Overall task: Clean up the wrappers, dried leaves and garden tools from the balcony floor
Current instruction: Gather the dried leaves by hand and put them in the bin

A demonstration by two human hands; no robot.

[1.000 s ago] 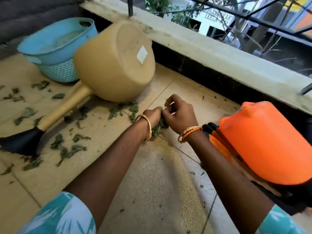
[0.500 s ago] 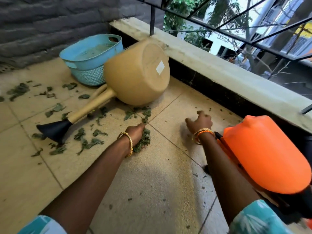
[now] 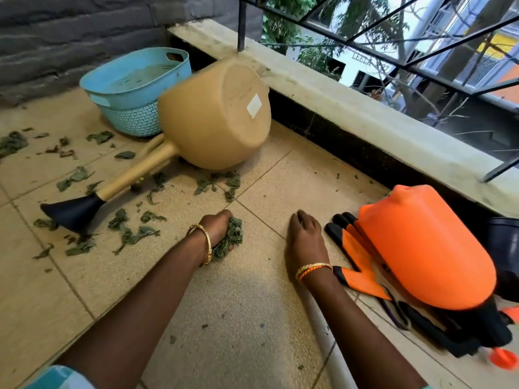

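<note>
While a clump of dried leaves [image 3: 229, 240] is gripped in the curled fingers of the left hand [image 3: 217, 230] on the floor [image 3: 247, 327], the right hand [image 3: 304, 237] lies flat, fingers together; loose leaves [image 3: 132, 234] beside the watering can [image 3: 207, 119] are best swept together before lifting.

Beige tiled balcony floor [image 3: 252, 318], dried green leaves [image 3: 132, 234] scattered at left, tan watering can [image 3: 213, 116] tipped on its side at the far middle, blue basket [image 3: 132, 91] far left, orange gloves [image 3: 362, 265] and orange container [image 3: 424, 248] at right.
</note>
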